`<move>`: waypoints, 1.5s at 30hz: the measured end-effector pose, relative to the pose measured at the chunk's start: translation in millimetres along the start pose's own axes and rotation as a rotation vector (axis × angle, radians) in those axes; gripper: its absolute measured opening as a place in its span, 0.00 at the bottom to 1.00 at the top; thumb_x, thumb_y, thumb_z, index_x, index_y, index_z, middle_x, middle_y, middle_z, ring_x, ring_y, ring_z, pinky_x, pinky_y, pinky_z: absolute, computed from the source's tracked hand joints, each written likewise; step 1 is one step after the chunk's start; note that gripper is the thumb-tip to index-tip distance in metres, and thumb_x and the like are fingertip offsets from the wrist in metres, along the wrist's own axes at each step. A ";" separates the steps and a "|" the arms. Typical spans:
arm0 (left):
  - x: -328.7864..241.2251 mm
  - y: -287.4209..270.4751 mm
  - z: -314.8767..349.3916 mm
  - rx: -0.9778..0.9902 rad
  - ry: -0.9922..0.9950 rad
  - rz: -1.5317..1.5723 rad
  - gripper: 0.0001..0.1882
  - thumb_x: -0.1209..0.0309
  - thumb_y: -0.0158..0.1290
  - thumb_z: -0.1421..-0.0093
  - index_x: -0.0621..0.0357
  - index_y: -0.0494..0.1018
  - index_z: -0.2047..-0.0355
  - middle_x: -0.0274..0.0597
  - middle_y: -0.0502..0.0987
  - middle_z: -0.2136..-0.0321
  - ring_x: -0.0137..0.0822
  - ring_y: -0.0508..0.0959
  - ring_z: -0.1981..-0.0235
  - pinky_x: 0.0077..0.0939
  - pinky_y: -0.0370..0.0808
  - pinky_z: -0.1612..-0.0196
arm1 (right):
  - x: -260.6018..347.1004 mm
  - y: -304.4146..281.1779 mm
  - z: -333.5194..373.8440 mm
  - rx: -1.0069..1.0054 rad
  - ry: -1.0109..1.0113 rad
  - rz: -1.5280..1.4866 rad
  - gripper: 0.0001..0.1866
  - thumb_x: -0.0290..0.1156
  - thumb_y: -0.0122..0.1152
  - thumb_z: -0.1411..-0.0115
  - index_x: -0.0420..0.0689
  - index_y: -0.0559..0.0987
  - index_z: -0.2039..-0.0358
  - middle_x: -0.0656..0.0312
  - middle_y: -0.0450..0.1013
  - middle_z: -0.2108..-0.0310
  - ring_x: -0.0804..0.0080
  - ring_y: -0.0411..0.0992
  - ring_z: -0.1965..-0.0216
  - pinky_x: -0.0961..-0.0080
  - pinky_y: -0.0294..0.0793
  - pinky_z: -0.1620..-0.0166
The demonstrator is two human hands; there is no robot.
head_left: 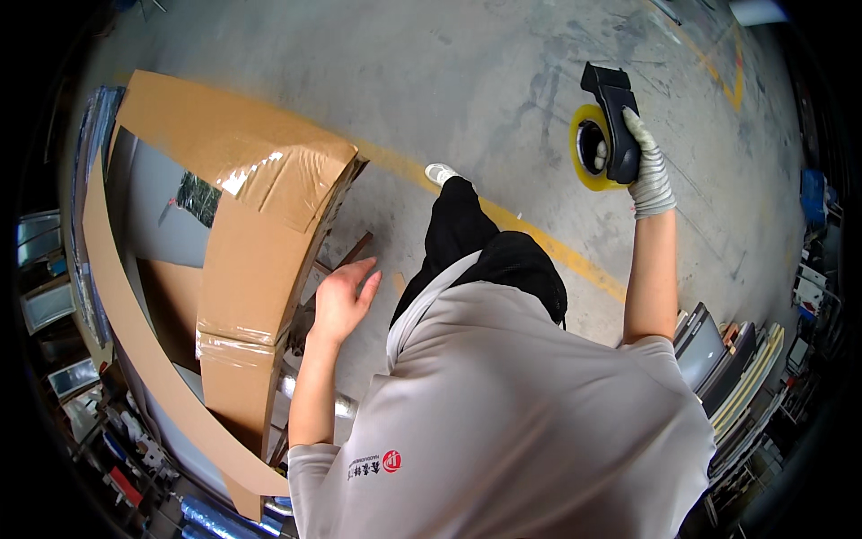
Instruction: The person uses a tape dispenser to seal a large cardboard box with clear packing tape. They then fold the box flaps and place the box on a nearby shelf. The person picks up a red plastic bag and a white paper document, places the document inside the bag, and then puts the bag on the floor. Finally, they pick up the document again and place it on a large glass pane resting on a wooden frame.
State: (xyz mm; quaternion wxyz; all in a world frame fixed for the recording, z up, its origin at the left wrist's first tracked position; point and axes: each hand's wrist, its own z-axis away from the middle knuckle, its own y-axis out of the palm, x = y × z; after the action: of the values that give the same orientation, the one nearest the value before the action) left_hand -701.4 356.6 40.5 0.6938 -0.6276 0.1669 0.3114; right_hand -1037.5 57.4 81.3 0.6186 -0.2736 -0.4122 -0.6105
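Evidently I was between tape strips: my right hand (648,171) gripped the tape dispenser (611,126) above the floor (467,63), well apart from the cardboard box (260,225). My left hand (346,301) hung open beside its taped edge. Another strip, I judged, needed the dispenser brought there.

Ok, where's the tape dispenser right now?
Upper right of the head view: the tape dispenser is raised in the gloved right hand, above the yellow floor line.
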 end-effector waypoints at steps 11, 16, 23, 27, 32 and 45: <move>30.8 12.0 -19.6 -0.484 -0.595 -0.003 0.13 0.65 0.51 0.46 0.60 0.77 0.64 0.52 0.77 0.70 0.46 0.78 0.68 0.32 0.73 0.63 | 21.6 136.6 -117.7 0.296 0.122 0.075 0.23 0.49 0.56 0.47 0.41 0.73 0.64 0.59 0.73 0.77 0.73 0.70 0.83 0.78 0.73 0.80; 19.1 39.0 -2.9 -0.654 -0.918 0.846 0.24 0.58 0.52 0.44 0.61 0.68 0.52 0.50 0.75 0.59 0.37 0.76 0.63 0.24 0.71 0.61 | 25.4 243.7 -153.0 0.541 0.240 0.228 0.23 0.48 0.57 0.47 0.40 0.73 0.63 0.59 0.72 0.78 0.72 0.71 0.83 0.77 0.73 0.77; 38.4 53.3 -14.9 -1.290 -0.816 1.884 0.51 0.31 0.45 0.53 0.50 0.45 0.38 0.46 0.49 0.39 0.50 0.50 0.39 0.63 0.56 0.50 | 19.0 374.2 -150.2 1.105 0.280 0.352 0.21 0.46 0.54 0.44 0.40 0.72 0.60 0.58 0.73 0.77 0.69 0.71 0.80 0.76 0.73 0.75; 38.5 43.5 -57.6 -1.675 -0.488 1.881 0.44 0.34 0.43 0.50 0.48 0.52 0.41 0.37 0.57 0.41 0.44 0.57 0.41 0.53 0.59 0.47 | -2.9 418.2 -131.6 1.243 0.355 0.244 0.23 0.46 0.55 0.44 0.40 0.71 0.59 0.58 0.72 0.73 0.69 0.72 0.78 0.73 0.74 0.74; 41.4 39.9 -72.9 -1.957 -0.518 1.817 0.39 0.39 0.46 0.48 0.51 0.57 0.43 0.38 0.63 0.44 0.35 0.63 0.44 0.36 0.63 0.47 | -18.0 438.2 -106.1 1.301 0.297 0.346 0.23 0.47 0.54 0.44 0.39 0.71 0.61 0.56 0.72 0.80 0.68 0.71 0.82 0.75 0.73 0.76; 9.9 31.5 -0.9 -1.455 -1.350 1.349 0.36 0.45 0.51 0.47 0.58 0.61 0.46 0.44 0.67 0.50 0.38 0.68 0.50 0.29 0.65 0.49 | -14.3 434.2 -91.4 1.335 0.224 0.431 0.24 0.48 0.55 0.45 0.38 0.71 0.60 0.57 0.72 0.80 0.69 0.71 0.80 0.75 0.73 0.74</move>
State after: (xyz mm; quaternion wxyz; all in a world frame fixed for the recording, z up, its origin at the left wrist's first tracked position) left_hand -714.0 358.5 10.0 -0.1788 -0.3689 -0.1503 0.8996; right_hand -594.3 33.6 94.2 0.7998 0.1525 -0.5689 -0.1160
